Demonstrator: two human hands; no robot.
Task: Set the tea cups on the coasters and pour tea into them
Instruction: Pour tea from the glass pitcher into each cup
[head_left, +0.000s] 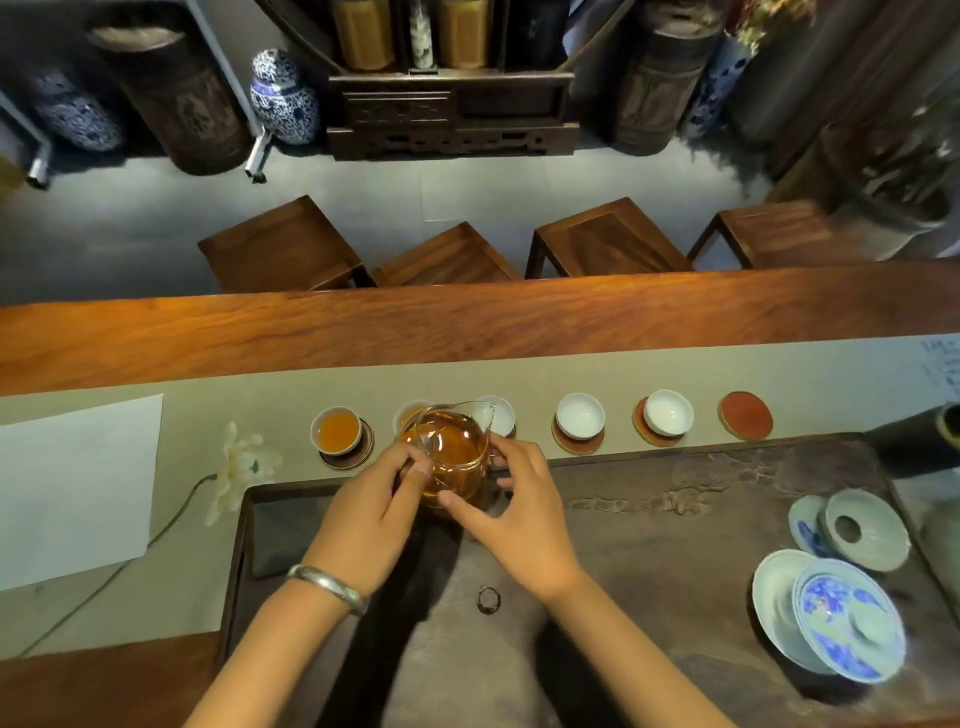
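A glass pitcher (449, 457) of amber tea hangs tilted over the row of cups. My left hand (371, 512) grips its left side and handle, and my right hand (511, 509) curls round its right side. Its spout sits over the third cup (501, 415), which is partly hidden. The first cup (336, 430) holds tea on a dark coaster (345, 460). A second cup (410, 414) with tea shows behind the pitcher. Two white cups (580, 415) (668, 412) stand without tea on red coasters. The last red coaster (746, 415) is bare.
A dark stone tea tray (649, 519) fills the near right, carrying a blue-and-white gaiwan (831, 618) and a lid with saucer (865, 530). White paper (72, 488) and a white flower (236, 467) lie at the left. Wooden stools (447, 257) stand beyond the table.
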